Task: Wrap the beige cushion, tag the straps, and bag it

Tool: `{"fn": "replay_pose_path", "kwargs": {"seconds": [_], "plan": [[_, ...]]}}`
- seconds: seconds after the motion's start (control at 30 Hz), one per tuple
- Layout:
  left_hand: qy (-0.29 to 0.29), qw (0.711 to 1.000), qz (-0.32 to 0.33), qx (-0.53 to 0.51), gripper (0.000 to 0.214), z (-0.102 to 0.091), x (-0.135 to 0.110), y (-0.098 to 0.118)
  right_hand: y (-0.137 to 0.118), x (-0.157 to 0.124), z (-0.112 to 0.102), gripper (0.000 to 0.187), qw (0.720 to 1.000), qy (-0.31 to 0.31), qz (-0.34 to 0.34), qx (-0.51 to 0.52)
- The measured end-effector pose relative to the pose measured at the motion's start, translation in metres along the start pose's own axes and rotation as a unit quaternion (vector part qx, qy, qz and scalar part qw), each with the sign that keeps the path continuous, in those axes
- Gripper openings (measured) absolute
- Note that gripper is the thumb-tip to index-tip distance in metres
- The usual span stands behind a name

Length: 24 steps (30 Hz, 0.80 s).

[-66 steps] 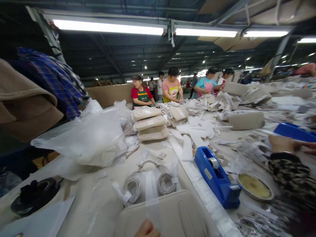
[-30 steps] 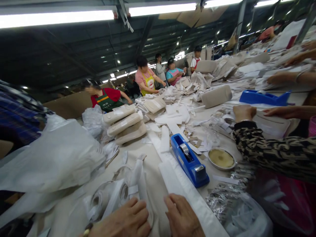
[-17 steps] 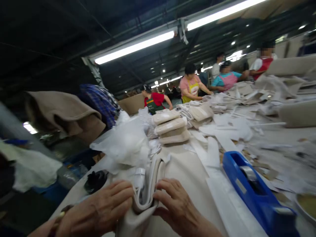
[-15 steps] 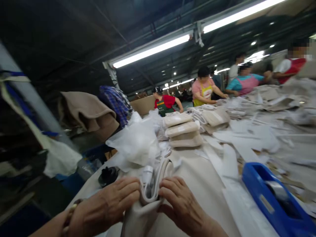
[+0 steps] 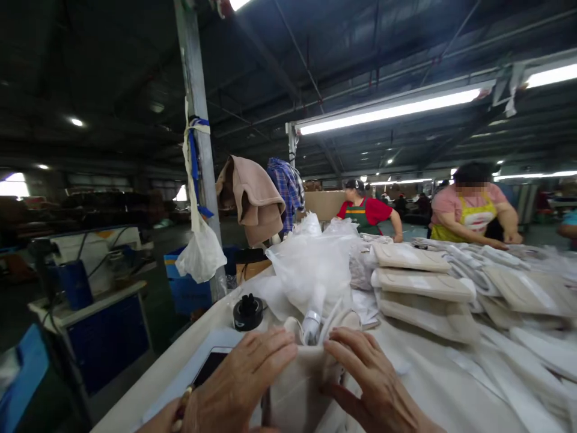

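Note:
A folded piece of thick beige fabric [image 5: 301,388] stands between my hands on the table, with rolled layers at its top. A white plastic piece [image 5: 312,325] pokes out from the fold; its lower part is hidden. My left hand [image 5: 247,376], a beaded bracelet on its wrist, grips the fabric's left side with fingers bent over the edge. On the opposite side, my right hand [image 5: 372,376] presses its fingers on the upper edge, thumb lower down. A phone [image 5: 211,364] lies partly under my left hand, near a black round object [image 5: 248,313].
A heap of clear plastic bags [image 5: 315,258] sits just beyond the fabric. Folded beige bundles [image 5: 424,294] are stacked to its right. Two co-workers stand across the table. A post [image 5: 202,150] with a hanging white bag [image 5: 201,252] rises beyond the table's left edge.
My view has swung left and levelled, so the blue tape dispenser is out of sight and the phone shows. Both hands still hold the folded fabric, which now faces me more squarely.

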<state>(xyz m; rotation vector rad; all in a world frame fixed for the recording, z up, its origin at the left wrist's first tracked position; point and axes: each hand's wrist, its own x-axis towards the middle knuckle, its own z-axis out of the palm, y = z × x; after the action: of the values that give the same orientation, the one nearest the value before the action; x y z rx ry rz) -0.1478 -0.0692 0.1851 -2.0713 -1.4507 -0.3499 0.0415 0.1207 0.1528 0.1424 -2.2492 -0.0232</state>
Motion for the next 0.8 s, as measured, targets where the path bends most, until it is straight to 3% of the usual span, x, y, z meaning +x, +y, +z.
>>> {"fn": "replay_pose_path", "kwargs": {"seconds": [0.1, 0.37, 0.53, 0.67, 0.8], "plan": [[0.019, 0.999, -0.029, 0.013, 0.079, 0.008, 0.002, 0.004, 0.002, 0.005, 0.004, 0.042, 1.0, -0.018, -0.01, 0.015], [0.105, 0.984, -0.122, -0.075, 0.025, 0.022, 0.013, 0.02, -0.002, 0.014, 0.003, 0.021, 0.999, -0.034, -0.033, -0.02], [0.183, 0.98, -0.037, -0.065, 0.017, 0.032, 0.017, 0.011, -0.005, 0.016, 0.001, 0.027, 0.996, -0.018, -0.059, -0.057], [0.128, 0.983, -0.089, -0.1, 0.009, 0.033, 0.017, 0.008, -0.005, 0.02, 0.004, 0.024, 0.998, -0.02, -0.052, -0.029], [0.196, 0.971, -0.065, -0.122, 0.016, 0.038, 0.015, 0.004, -0.005, 0.027, 0.011, 0.016, 0.996, -0.063, -0.029, 0.052]]}}
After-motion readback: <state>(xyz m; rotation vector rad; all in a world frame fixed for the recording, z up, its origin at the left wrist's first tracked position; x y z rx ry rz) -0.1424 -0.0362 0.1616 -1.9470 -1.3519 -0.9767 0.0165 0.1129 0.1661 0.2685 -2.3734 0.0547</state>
